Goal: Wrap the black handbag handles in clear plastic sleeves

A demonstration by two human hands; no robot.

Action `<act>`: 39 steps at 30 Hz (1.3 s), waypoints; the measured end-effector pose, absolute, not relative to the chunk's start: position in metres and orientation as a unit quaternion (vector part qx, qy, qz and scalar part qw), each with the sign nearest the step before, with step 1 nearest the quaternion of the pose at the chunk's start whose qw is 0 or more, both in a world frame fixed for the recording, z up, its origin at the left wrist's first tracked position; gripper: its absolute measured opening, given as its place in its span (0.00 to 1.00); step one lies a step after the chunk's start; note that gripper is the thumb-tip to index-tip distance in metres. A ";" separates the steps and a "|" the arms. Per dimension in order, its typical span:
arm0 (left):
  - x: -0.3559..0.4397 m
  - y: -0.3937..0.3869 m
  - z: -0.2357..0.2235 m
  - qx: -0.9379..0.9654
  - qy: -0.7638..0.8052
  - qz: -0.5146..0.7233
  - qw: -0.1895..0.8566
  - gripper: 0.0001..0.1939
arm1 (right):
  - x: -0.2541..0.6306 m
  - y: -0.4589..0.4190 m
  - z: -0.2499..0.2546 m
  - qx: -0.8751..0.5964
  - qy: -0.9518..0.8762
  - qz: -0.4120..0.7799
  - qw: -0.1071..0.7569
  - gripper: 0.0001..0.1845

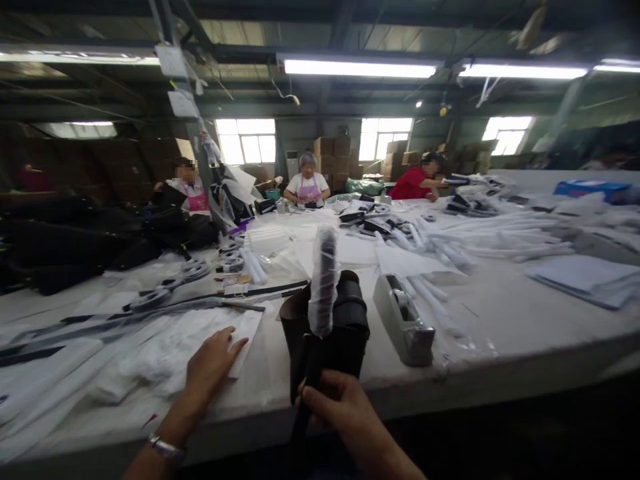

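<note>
At the table's front edge stands a black bag (345, 353), with a plastic-wrapped handle (324, 287) rising from it. My right hand (337, 400) pinches a black strap (311, 363) that runs down the bag's near side. To the left, my left hand (215, 360) reaches over white sheets (247, 333), its thumb apart from the fingers and nothing in its grasp. Whether its fingertips touch the sheets I cannot tell. A grey tape dispenser (405, 327) stands just right of the bag.
Crumpled white wrapping (145, 360) and dark straps (185, 310) spread over the left side. White wrapped tubes (500, 233) and a paper stack (590, 277) lie to the right. Black bags (95, 240) pile at far left. Several co-workers sit across the table (485, 327).
</note>
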State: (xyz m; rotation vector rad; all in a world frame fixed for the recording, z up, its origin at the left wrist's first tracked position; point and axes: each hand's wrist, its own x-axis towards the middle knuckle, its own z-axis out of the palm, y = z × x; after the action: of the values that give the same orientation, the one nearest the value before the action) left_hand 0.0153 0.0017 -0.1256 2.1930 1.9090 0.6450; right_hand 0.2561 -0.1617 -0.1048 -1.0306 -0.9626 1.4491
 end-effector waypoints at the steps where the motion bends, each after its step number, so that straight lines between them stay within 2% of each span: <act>1: 0.015 0.004 -0.127 0.738 0.639 0.202 0.081 0.24 | 0.254 -0.161 -0.107 -0.423 -0.403 0.609 0.537 0.21; 6: 0.008 0.011 -0.126 0.711 0.686 0.132 0.079 0.26 | 0.252 -0.159 -0.119 -0.413 -0.401 0.621 0.533 0.23; 12: -0.001 0.017 -0.121 0.723 0.682 0.109 0.019 0.28 | 0.255 -0.158 -0.128 -0.413 -0.404 0.618 0.533 0.22; 16: 0.001 0.009 -0.107 0.706 0.687 0.172 0.011 0.27 | 0.255 -0.158 -0.126 -0.420 -0.414 0.612 0.527 0.24; 19: 0.010 -0.009 -0.089 0.674 0.658 0.318 0.108 0.29 | 0.255 -0.160 -0.118 -0.419 -0.426 0.607 0.524 0.22; 22: 0.024 -0.038 -0.076 0.602 0.582 0.436 0.330 0.38 | 0.254 -0.162 -0.111 -0.447 -0.428 0.596 0.512 0.23; 25: 0.040 -0.072 -0.077 0.545 0.538 0.457 0.452 0.41 | 0.252 -0.163 -0.107 -0.461 -0.433 0.599 0.491 0.24; 28: 0.053 -0.105 -0.089 0.504 0.525 0.450 0.517 0.41 | 0.250 -0.165 -0.104 -0.448 -0.443 0.610 0.480 0.24; 31: 0.057 -0.125 -0.102 0.479 0.516 0.438 0.559 0.38 | 0.248 -0.166 -0.104 -0.454 -0.438 0.605 0.485 0.25; 34: 0.048 -0.115 -0.109 0.510 0.538 0.427 0.518 0.30 | 0.245 -0.164 -0.107 -0.481 -0.428 0.585 0.494 0.27; 36: 0.037 -0.092 -0.110 0.576 0.573 0.407 0.417 0.26 | 0.243 -0.163 -0.109 -0.492 -0.428 0.576 0.493 0.29; 37: 0.030 -0.077 -0.110 0.621 0.597 0.381 0.335 0.24 | 0.243 -0.163 -0.110 -0.495 -0.430 0.573 0.491 0.29; 39: 0.018 -0.048 -0.108 0.641 0.616 0.361 0.282 0.19 | 0.242 -0.162 -0.110 -0.501 -0.430 0.570 0.488 0.31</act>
State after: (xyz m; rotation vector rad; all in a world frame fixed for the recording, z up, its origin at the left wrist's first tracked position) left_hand 0.0185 -0.0480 -0.1080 1.7165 1.6506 0.9660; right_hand 0.2420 -0.1624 -0.1101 -1.2182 -1.0455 1.3866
